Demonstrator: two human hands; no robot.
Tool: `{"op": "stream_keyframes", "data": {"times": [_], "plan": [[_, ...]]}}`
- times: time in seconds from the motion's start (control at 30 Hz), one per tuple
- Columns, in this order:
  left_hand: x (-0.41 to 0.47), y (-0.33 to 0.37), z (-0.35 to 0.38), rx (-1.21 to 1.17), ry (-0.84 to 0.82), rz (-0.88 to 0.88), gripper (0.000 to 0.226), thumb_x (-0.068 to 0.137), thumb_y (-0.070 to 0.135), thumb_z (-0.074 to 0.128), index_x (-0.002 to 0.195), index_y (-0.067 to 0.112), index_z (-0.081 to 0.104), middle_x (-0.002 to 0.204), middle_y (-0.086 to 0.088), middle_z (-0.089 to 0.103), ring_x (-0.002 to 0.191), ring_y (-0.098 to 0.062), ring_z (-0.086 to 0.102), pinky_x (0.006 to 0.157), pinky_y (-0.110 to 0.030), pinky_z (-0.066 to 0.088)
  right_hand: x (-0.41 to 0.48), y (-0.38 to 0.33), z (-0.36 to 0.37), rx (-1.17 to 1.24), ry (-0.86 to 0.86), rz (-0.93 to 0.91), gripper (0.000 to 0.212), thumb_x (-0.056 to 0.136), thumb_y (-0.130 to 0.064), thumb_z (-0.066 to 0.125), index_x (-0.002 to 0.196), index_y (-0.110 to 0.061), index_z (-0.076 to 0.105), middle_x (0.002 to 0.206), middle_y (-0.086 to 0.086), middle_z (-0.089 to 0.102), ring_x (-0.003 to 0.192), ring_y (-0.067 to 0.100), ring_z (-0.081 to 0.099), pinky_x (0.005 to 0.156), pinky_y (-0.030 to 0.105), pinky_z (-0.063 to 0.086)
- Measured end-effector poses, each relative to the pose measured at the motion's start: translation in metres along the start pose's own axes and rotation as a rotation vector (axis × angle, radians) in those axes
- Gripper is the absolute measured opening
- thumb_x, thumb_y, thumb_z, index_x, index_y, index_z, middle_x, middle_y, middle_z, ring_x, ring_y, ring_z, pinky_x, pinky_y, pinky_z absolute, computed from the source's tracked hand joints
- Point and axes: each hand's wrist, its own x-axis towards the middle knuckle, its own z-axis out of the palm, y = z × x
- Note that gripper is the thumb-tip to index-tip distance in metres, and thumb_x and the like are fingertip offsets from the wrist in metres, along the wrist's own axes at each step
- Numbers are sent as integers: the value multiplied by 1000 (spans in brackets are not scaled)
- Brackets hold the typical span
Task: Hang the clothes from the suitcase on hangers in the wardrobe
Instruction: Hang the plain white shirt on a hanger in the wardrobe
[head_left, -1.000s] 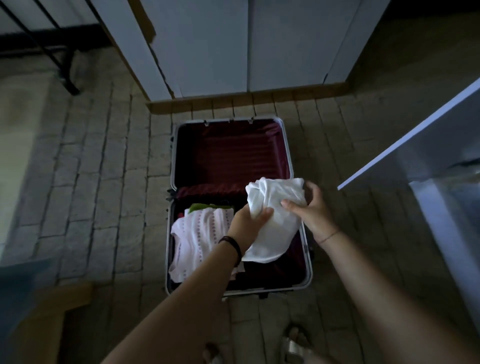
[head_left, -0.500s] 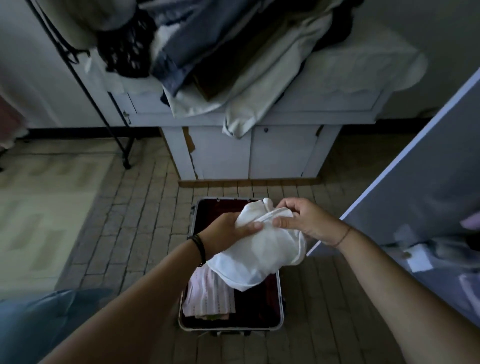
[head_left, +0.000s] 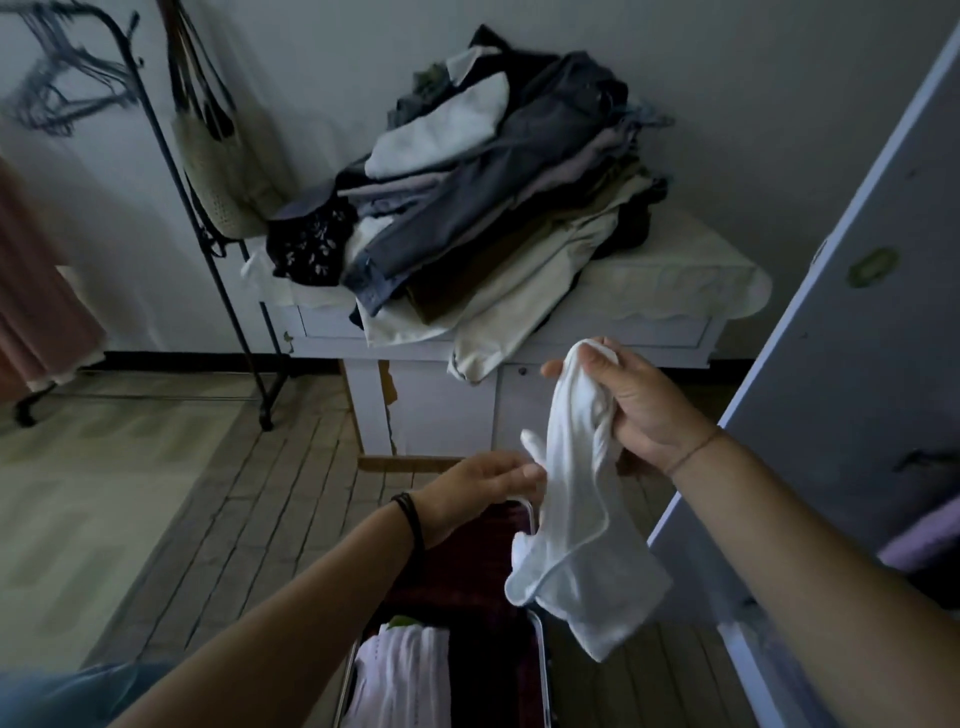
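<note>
My right hand (head_left: 636, 402) grips the top of a white garment (head_left: 576, 509), which hangs loose in front of me above the open suitcase (head_left: 537, 670). My left hand (head_left: 475, 488) touches the garment's left edge with fingers stretched out. A folded white and pink patterned piece (head_left: 402, 675) lies in the suitcase at the bottom of the view, with something green behind it. The open wardrobe door (head_left: 852, 332) stands at the right. Empty hangers (head_left: 62, 98) hang on a rack at the top left.
A white cabinet (head_left: 426, 410) straight ahead carries a tall pile of mixed clothes (head_left: 488, 197). A black clothes rack (head_left: 228, 306) with a woven bag (head_left: 223, 171) stands left of it. Pink fabric (head_left: 36, 291) hangs at the far left. A pale rug (head_left: 88, 499) covers the tiled floor.
The view has tipped up from the suitcase to the cabinet. The white garment has been lifted higher and has unrolled; my right hand has risen with it and my left hand has slid to its edge.
</note>
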Motion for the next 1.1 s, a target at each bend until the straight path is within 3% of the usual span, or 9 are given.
{"op": "stream_keyframes", "data": {"times": [0.17,0.33,0.53,0.63,0.73,0.83,0.93,1.03,1.1], "plan": [[24,6,2,10,-146,-33,32,89,11,63,116,-4,57,113,-13,65,104,-22,62,100,-38,48,6,-31,-10,25,100,-95,14,86,-25,50,85,-11,51,80,6,73,69,12,66,61,25,53],[46,3,-16,294,-197,-75,15,86,35,67,89,21,71,87,9,70,82,-4,65,81,-20,52,4,-54,-35,17,325,-157,13,95,-17,46,84,-12,49,68,4,71,67,12,68,59,27,56],[70,6,-72,3,76,-123,50,83,44,67,95,-4,63,87,-15,63,80,-25,57,75,-37,46,-23,-77,-82,-167,626,-240,26,74,-33,69,78,-13,54,63,-3,65,59,9,62,59,21,50],[88,36,-73,-96,87,-77,33,94,29,56,101,-2,62,93,-18,64,80,-27,62,69,-33,54,-47,-69,-102,-239,794,-213,24,80,-33,71,75,-15,55,58,-7,62,57,9,58,56,22,47],[115,67,-55,-123,23,-5,29,94,31,55,98,5,68,98,-20,69,89,-31,65,84,-42,55,-74,-65,-114,-301,876,-190,54,48,-54,84,72,-15,56,57,-5,62,53,6,59,53,20,48],[135,99,-27,-58,-99,54,38,87,41,63,91,4,72,94,-18,72,86,-28,67,86,-43,53,-105,-68,-128,-261,948,-197,27,70,-25,78,76,-13,54,51,-8,60,50,6,57,44,18,46],[157,125,9,-20,-175,116,48,77,53,68,88,7,74,93,-16,73,87,-29,68,86,-42,52,-143,-76,-144,-309,985,-164,53,49,-44,88,83,-11,65,64,-5,67,61,8,62,53,16,49],[176,146,53,-39,-209,185,31,91,35,58,79,9,70,74,-7,71,70,-20,65,71,-31,53,-184,-88,-161,-406,1022,-83,14,83,-12,68,91,-1,65,66,1,65,59,8,60,51,14,47],[185,159,86,-40,-246,235,29,95,30,54,76,12,66,63,2,68,61,-12,63,60,-23,51,-213,-97,-177,-497,1090,-59,9,87,-5,61,92,1,65,65,2,61,55,6,54,47,12,43]]}}
